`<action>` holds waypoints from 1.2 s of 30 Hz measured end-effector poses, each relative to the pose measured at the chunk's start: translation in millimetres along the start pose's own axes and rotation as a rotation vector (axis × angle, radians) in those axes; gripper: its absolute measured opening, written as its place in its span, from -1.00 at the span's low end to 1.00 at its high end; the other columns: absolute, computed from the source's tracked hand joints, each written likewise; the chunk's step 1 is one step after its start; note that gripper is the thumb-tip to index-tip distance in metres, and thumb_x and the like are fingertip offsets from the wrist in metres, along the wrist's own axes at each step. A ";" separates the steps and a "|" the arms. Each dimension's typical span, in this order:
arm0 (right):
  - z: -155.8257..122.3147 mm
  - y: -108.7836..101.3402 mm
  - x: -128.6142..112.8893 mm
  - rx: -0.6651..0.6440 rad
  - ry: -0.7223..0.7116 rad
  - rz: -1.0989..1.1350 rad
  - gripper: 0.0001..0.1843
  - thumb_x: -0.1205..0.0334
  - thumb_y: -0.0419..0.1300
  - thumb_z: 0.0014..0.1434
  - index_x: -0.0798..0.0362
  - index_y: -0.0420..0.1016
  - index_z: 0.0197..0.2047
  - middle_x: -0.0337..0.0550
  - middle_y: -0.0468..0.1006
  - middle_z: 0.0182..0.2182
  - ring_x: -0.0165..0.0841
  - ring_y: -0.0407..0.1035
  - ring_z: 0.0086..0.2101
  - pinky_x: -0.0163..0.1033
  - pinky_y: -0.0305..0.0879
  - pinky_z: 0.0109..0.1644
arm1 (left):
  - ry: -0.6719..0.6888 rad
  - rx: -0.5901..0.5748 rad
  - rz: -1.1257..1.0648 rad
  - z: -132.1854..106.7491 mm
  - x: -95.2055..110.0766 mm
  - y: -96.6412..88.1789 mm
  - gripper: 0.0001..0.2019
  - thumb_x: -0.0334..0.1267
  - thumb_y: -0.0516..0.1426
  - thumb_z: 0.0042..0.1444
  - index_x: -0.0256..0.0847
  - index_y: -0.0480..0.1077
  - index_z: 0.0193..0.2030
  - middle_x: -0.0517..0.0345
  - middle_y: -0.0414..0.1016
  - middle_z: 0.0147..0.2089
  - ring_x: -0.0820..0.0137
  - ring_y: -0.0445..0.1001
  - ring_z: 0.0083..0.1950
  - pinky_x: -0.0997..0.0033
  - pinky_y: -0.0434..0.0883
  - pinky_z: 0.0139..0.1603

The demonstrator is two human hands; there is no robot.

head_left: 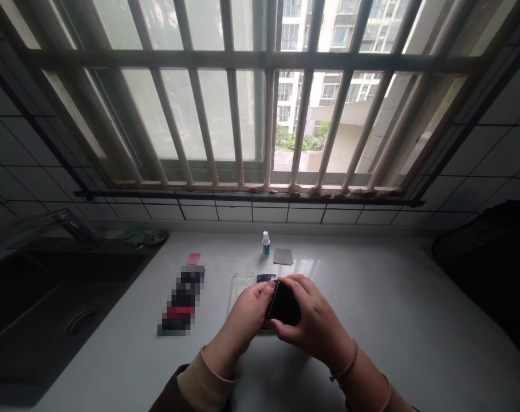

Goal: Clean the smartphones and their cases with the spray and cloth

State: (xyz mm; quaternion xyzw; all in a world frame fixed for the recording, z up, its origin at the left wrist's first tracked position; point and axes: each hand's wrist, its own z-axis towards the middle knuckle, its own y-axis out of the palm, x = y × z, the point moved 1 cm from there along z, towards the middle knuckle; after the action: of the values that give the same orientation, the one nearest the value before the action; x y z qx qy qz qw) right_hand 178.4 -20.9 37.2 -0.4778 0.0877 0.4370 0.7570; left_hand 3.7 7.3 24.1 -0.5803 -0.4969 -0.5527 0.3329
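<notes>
Sleeves [204, 372] nearest; left hand [252, 306], right hand [315, 312] grip black object [287, 308], probably phone.

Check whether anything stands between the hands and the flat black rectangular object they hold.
Nothing visible does: the left hand and right hand both touch the flat black rectangular object. The clear plastic case lies beyond the left hand.

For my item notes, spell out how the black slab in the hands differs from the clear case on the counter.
The black slab is dark and opaque; the clear case is see-through. The black slab is held between the left hand and the right hand, while the clear case lies on the counter. Both are partly hidden by the hands.
</notes>
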 end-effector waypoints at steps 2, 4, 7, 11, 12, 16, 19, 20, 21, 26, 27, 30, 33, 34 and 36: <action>-0.1 -0.5 0.3 0.011 0.001 0.009 -0.20 0.28 0.43 -0.01 -0.02 0.35 0.31 0.10 0.48 0.11 0.03 0.44 0.09 0.13 0.49 0.20 | -0.040 0.010 -0.022 0.8 0.5 -2.0 -0.54 0.19 0.22 0.25 -0.23 0.60 -0.12 0.06 0.55 -0.30 0.32 0.51 -0.31 0.48 0.44 -0.43; -0.1 -1.6 0.5 0.036 -0.001 0.024 -0.20 0.29 0.42 -0.01 -0.02 0.35 0.31 0.10 0.48 0.10 0.02 0.45 0.07 0.11 0.52 0.18 | -0.072 0.049 -0.035 1.9 0.4 -4.2 -0.54 0.20 0.26 0.20 -0.23 0.59 -0.14 0.06 0.55 -0.32 0.30 0.54 -0.34 0.45 0.48 -0.49; -0.1 -5.2 0.8 0.107 -0.017 0.035 -0.20 0.28 0.41 0.02 -0.01 0.32 0.34 0.11 0.47 0.11 0.03 0.45 0.08 0.11 0.56 0.15 | -0.101 0.070 -0.042 2.6 -1.0 -5.9 -0.51 0.23 0.26 0.18 -0.23 0.56 -0.15 0.04 0.56 -0.33 0.25 0.60 -0.37 0.35 0.56 -0.49; -2.3 -12.6 0.8 0.270 0.004 0.071 -0.24 0.26 0.40 0.09 -0.02 0.34 0.35 0.11 0.44 0.13 0.00 0.46 0.06 0.11 0.63 0.04 | -0.100 -0.013 -0.001 3.5 -6.9 -4.1 -0.52 0.13 0.34 0.14 -0.21 0.46 -0.02 0.00 0.63 -0.25 0.26 0.66 -0.37 0.35 0.59 -0.41; -3.3 -14.8 0.8 0.324 0.022 0.109 -0.26 0.25 0.40 0.11 -0.02 0.36 0.34 0.11 0.43 0.14 -0.02 0.47 0.05 0.10 0.65 0.02 | -0.096 -0.013 0.017 4.5 -8.9 -3.8 -0.53 0.10 0.35 0.14 -0.19 0.42 0.00 -0.02 0.65 -0.23 0.27 0.66 -0.37 0.34 0.59 -0.40; -8.3 -26.8 4.1 0.592 0.145 0.370 -0.37 0.16 0.35 0.23 -0.01 0.39 0.34 0.07 0.42 0.12 -0.08 0.50 0.02 0.10 0.65 0.04 | -0.061 0.095 0.095 10.2 -12.8 -5.2 -0.55 0.06 0.32 0.19 -0.16 0.28 -0.01 -0.06 0.68 -0.21 0.27 0.65 -0.40 0.34 0.57 -0.44; -9.5 -38.9 12.7 0.767 0.315 0.437 -0.38 0.00 0.29 0.31 0.01 0.38 0.36 0.05 0.47 0.09 -0.12 0.54 -0.02 0.08 0.63 0.03 | 0.004 0.160 0.122 11.5 -7.7 -8.4 -0.55 0.09 0.30 0.19 -0.17 0.31 -0.02 -0.05 0.68 -0.25 0.28 0.63 -0.41 0.45 0.47 -0.53; -8.9 -42.8 16.7 0.796 0.380 0.404 -0.37 -0.04 0.28 0.31 0.02 0.38 0.36 0.05 0.49 0.09 -0.12 0.54 -0.03 0.06 0.63 0.01 | 0.034 0.175 0.128 11.0 -4.9 -9.9 -0.56 0.11 0.29 0.20 -0.18 0.34 -0.03 -0.04 0.67 -0.27 0.30 0.61 -0.43 0.49 0.42 -0.56; -7.7 -46.4 20.9 0.803 0.440 0.344 -0.36 -0.08 0.29 0.31 0.03 0.40 0.35 0.06 0.51 0.09 -0.11 0.54 -0.02 0.03 0.63 -0.02 | 0.068 0.192 0.136 10.3 -2.1 -11.6 -0.56 0.14 0.27 0.21 -0.19 0.37 -0.05 -0.02 0.67 -0.29 0.33 0.59 -0.44 0.52 0.36 -0.58; -0.8 -52.3 42.7 0.600 0.565 -0.060 -0.29 -0.20 0.32 0.24 0.11 0.47 0.28 0.15 0.53 0.11 -0.04 0.50 0.00 -0.06 0.57 -0.13 | 0.166 0.277 0.181 9.7 3.5 -23.0 -0.53 0.20 0.22 0.25 -0.22 0.48 -0.03 0.09 0.62 -0.40 0.40 0.51 -0.47 0.53 0.29 -0.51; -0.4 -51.4 46.5 0.556 0.568 -0.125 -0.27 -0.22 0.32 0.24 0.13 0.46 0.27 0.17 0.54 0.10 -0.04 0.50 -0.02 -0.05 0.55 -0.12 | 0.156 0.277 0.188 11.1 2.5 -24.6 -0.51 0.20 0.23 0.25 -0.21 0.46 0.03 0.09 0.62 -0.40 0.38 0.53 -0.45 0.51 0.31 -0.49; -0.6 -48.0 56.0 0.457 0.616 -0.303 -0.25 -0.27 0.27 0.25 0.16 0.46 0.26 0.20 0.54 0.08 -0.02 0.50 -0.05 -0.04 0.48 -0.08 | 0.095 0.261 0.258 18.1 -1.3 -24.5 -0.47 0.13 0.28 0.22 -0.17 0.35 0.15 0.08 0.66 -0.32 0.28 0.61 -0.34 0.45 0.39 -0.40; -0.9 -45.7 62.9 0.354 0.712 -0.439 -0.27 -0.25 0.23 0.26 0.18 0.46 0.24 0.20 0.54 0.08 -0.03 0.51 -0.06 -0.08 0.42 -0.08 | 0.057 0.175 0.468 27.7 -2.3 -14.3 -0.55 0.02 0.27 0.23 -0.13 0.30 0.14 0.14 0.65 -0.29 0.26 0.64 -0.26 0.41 0.43 -0.30; -0.7 -44.9 64.6 0.321 0.739 -0.473 -0.28 -0.24 0.23 0.27 0.19 0.46 0.23 0.20 0.54 0.08 -0.04 0.52 -0.06 -0.10 0.41 -0.07 | 0.061 0.127 0.554 31.5 -1.9 -8.8 -0.58 -0.01 0.26 0.25 -0.12 0.30 0.14 0.15 0.65 -0.28 0.27 0.63 -0.25 0.41 0.42 -0.27; -0.3 -42.6 67.6 0.261 0.774 -0.519 -0.28 -0.23 0.23 0.26 0.21 0.47 0.22 0.19 0.54 0.07 -0.04 0.52 -0.06 -0.10 0.40 -0.06 | 0.064 0.042 0.699 40.4 -0.8 3.3 -0.58 -0.05 0.24 0.27 -0.11 0.28 0.17 0.11 0.65 -0.18 0.28 0.64 -0.22 0.41 0.42 -0.25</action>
State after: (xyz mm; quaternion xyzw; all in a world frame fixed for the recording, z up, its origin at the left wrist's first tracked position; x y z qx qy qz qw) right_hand 251.0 11.0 27.5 -0.5124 0.2950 0.0094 0.8064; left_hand 19.5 44.0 17.2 -0.6907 -0.2687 -0.4129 0.5294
